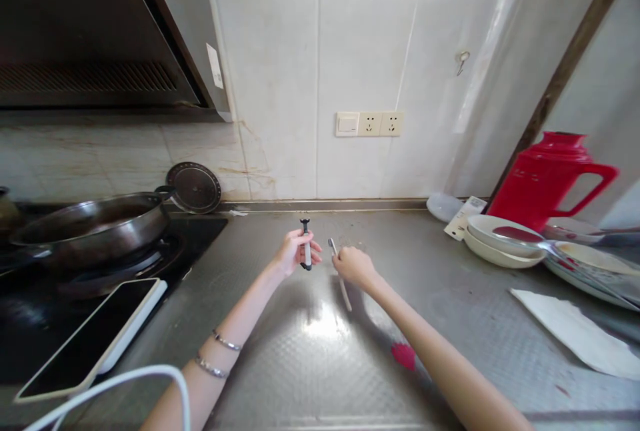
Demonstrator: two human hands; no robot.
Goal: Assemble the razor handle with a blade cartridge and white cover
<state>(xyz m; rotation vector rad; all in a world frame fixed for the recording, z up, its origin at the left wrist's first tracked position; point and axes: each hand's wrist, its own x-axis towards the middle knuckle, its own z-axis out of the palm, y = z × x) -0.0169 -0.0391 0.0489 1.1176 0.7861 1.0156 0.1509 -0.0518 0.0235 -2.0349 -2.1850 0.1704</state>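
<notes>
My left hand (296, 251) is closed around a small upright tool with a light grey handle (307, 252). The tool has a black forked head and a black lower end; its exact kind is unclear. Beside it, my right hand (354, 265) grips a slim whitish rod (344, 291). One end of the rod, darker, sticks out above the fingers; the pale lower end slants down over the counter. Part of the rod is hidden by the fist. The two things are apart, both just over the steel counter (300, 364).
On the left, a steel pan (100, 227) stands on the black stove, with a phone (95, 337) and white cable (150, 371) in front. Bowls (500, 247), a red thermos (550, 177) and a white paper (575, 331) are at right. A pink-red thing (403, 355) lies near my right forearm.
</notes>
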